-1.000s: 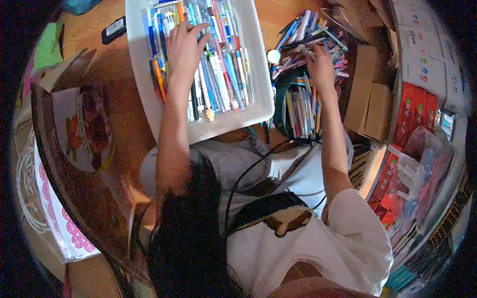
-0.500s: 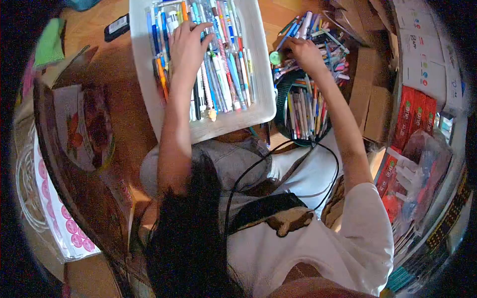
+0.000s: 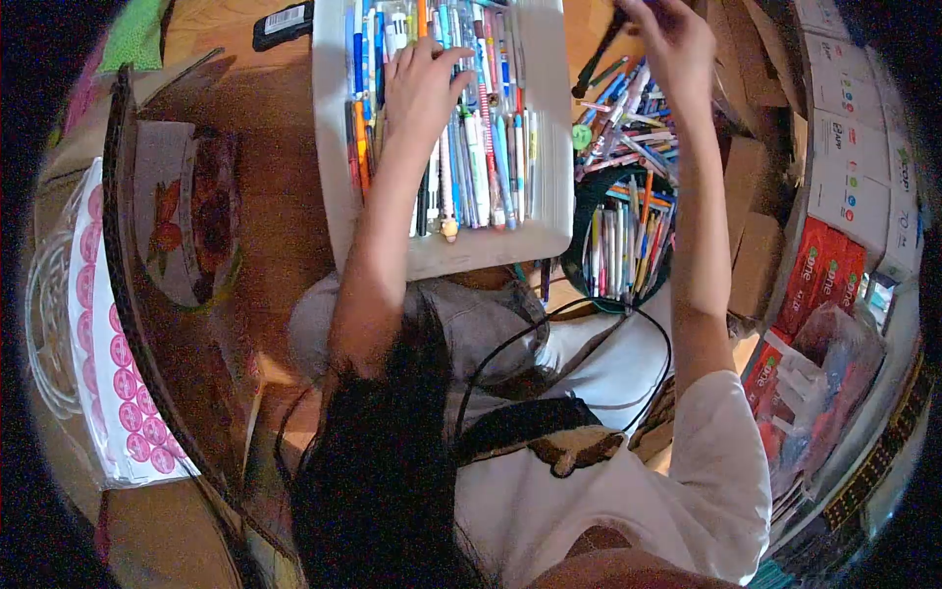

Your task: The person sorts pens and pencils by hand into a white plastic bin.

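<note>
My left hand (image 3: pixel 422 88) lies over the pens in a white plastic tray (image 3: pixel 442 257), its fingers spread on top of them. Rows of pens (image 3: pixel 481 167) in many colours run lengthwise along the tray. My right hand (image 3: pixel 679 54) is raised at the top edge of the view, fingers closed on a long, dark, stick-like thing (image 3: pixel 600 57) that slants down to the left. Below that hand spreads a loose heap of pens and markers (image 3: pixel 633 123). Nearer to me, a dark round basket (image 3: pixel 579 250) holds more pens, mostly upright.
A black cable (image 3: pixel 481 378) loops across my lap. Cardboard (image 3: pixel 754 245), red packs (image 3: pixel 822 275) and white boxes (image 3: pixel 837 147) line the right side. To the left are a brown bag (image 3: pixel 191 226) and a sheet with pink circles (image 3: pixel 126 393). A black object (image 3: pixel 283 26) lies beside the tray.
My right hand has moved up and away from the pen heap and now holds the dark stick-like thing. My left hand stays on the tray's pens. The whole view has shifted somewhat.
</note>
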Tool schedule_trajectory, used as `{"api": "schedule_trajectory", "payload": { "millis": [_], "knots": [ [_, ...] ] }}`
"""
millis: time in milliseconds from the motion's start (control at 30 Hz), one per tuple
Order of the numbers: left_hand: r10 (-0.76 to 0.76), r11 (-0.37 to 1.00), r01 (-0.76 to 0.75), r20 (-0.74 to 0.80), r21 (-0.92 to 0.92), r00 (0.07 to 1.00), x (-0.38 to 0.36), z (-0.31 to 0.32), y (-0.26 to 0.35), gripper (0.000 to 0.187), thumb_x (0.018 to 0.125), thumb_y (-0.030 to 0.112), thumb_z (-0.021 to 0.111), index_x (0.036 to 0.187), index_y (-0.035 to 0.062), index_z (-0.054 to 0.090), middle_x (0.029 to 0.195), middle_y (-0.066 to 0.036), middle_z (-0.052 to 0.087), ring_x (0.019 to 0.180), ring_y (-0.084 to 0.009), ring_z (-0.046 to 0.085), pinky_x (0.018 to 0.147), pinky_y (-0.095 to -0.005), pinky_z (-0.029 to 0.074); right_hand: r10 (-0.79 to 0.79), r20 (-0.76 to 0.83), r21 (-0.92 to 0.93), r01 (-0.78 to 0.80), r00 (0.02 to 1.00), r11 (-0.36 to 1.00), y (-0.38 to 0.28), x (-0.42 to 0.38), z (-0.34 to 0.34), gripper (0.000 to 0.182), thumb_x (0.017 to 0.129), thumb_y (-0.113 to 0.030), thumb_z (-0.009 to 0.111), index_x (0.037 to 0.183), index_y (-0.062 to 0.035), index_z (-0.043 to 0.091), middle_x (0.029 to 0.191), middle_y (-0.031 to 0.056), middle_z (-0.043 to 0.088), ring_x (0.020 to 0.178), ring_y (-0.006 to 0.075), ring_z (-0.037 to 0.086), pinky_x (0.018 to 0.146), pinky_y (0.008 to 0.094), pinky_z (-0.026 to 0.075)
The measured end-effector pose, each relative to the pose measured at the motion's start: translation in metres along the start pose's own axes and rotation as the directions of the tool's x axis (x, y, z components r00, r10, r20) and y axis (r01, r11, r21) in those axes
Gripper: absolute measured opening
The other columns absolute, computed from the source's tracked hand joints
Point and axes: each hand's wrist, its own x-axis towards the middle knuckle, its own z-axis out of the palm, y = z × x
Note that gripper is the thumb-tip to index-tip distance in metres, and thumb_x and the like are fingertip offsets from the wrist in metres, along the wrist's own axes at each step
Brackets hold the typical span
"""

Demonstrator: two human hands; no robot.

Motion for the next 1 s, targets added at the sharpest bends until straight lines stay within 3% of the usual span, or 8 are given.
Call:
{"api": "schedule_trajectory", "payload": {
  "millis": [67,200,400,567,800,833,933,1000],
  "knots": [
    [0.006,1.000,-0.006,-0.015,-0.004,1.000,0.000,0.002,-0.001,0.027,0.076,0.028,0.062,0.102,0.0191,0.062,0.091,-0.007,0.052,0.090,-0.0251,0.050,0.080,-0.0363,0.038,0.024,0.083,-0.054,-0.020,0.996,0.998,-0.004,0.017,0.023,0.026,0.081,-0.020,0.059,0.090,0.0042,0.059,0.073,0.0171,0.062,0.070,0.0149,0.061,0.063,0.0272,0.046],
    [-0.031,0.999,0.031,0.000,-0.031,1.000,0.002,-0.001,0.000,0.025,0.074,0.027,0.063,0.099,0.0198,0.063,0.090,-0.006,0.052,0.091,-0.0246,0.050,0.081,-0.0362,0.037,0.075,0.016,-0.224,-0.069,0.997,0.972,-0.013,0.040,0.051,0.021,0.080,-0.018,0.058,0.084,0.0023,0.062,0.072,0.0183,0.062,0.068,0.0221,0.064,0.060,0.0327,0.047],
    [-0.008,1.000,0.008,-0.036,-0.005,0.999,0.001,0.003,-0.002,0.025,0.076,0.027,0.061,0.100,0.0188,0.062,0.091,-0.007,0.053,0.091,-0.0258,0.050,0.080,-0.0361,0.038,0.159,0.262,-0.016,-0.161,0.952,0.987,0.048,0.053,0.104,0.025,0.078,-0.023,0.060,0.076,0.0021,0.062,0.066,0.0160,0.062,0.060,0.0233,0.061,0.057,0.0332,0.046],
    [-0.008,1.000,0.008,-0.058,-0.001,0.998,0.003,0.004,0.006,0.034,0.077,0.034,0.059,0.109,0.0219,0.057,0.100,-0.007,0.052,0.095,-0.0264,0.049,0.083,-0.0384,0.037,0.247,0.153,-0.160,-0.223,0.957,0.962,0.078,0.034,0.150,0.032,0.074,-0.028,0.064,0.080,0.0034,0.064,0.072,0.0198,0.062,0.066,0.0298,0.062,0.061,0.0368,0.047],
    [0.052,0.998,-0.052,0.006,0.027,0.999,0.002,0.002,0.011,0.040,0.074,0.035,0.061,0.112,0.0234,0.056,0.114,0.002,0.049,0.097,-0.0231,0.046,0.083,-0.0368,0.035,0.313,0.325,-0.192,-0.262,0.892,0.946,0.079,0.039,0.153,0.034,0.074,-0.032,0.064,0.080,0.0022,0.065,0.070,0.0209,0.061,0.068,0.0311,0.063,0.063,0.0385,0.048],
    [0.049,0.999,-0.050,0.042,0.020,0.998,0.001,0.002,0.011,0.040,0.075,0.035,0.060,0.113,0.0238,0.056,0.118,0.003,0.048,0.099,-0.0240,0.046,0.085,-0.0371,0.035,0.312,0.297,-0.244,-0.244,0.903,0.939,0.088,0.036,0.166,0.033,0.073,-0.036,0.064,0.085,-0.0054,0.067,0.070,0.0152,0.063,0.065,0.0280,0.063,0.066,0.0375,0.049],
    [0.020,0.999,-0.022,0.046,0.042,0.999,0.001,0.003,0.011,0.039,0.075,0.034,0.060,0.113,0.0237,0.056,0.120,0.006,0.048,0.099,-0.0234,0.046,0.086,-0.0371,0.034,0.263,0.359,-0.230,-0.188,0.896,0.955,0.106,0.033,0.167,0.030,0.079,-0.023,0.063,0.096,0.0009,0.062,0.072,0.0099,0.063,0.062,0.0127,0.059,0.057,0.0254,0.046],
    [0.019,0.998,-0.022,0.046,0.065,0.999,0.001,0.004,0.010,0.040,0.075,0.035,0.059,0.114,0.0241,0.056,0.121,0.006,0.048,0.099,-0.0233,0.045,0.086,-0.0374,0.033,0.272,0.395,-0.096,-0.255,0.878,0.962,0.111,0.025,0.165,0.031,0.078,-0.024,0.064,0.094,0.0027,0.063,0.073,0.0095,0.064,0.063,0.0125,0.059,0.058,0.0254,0.047]
  ]
}}
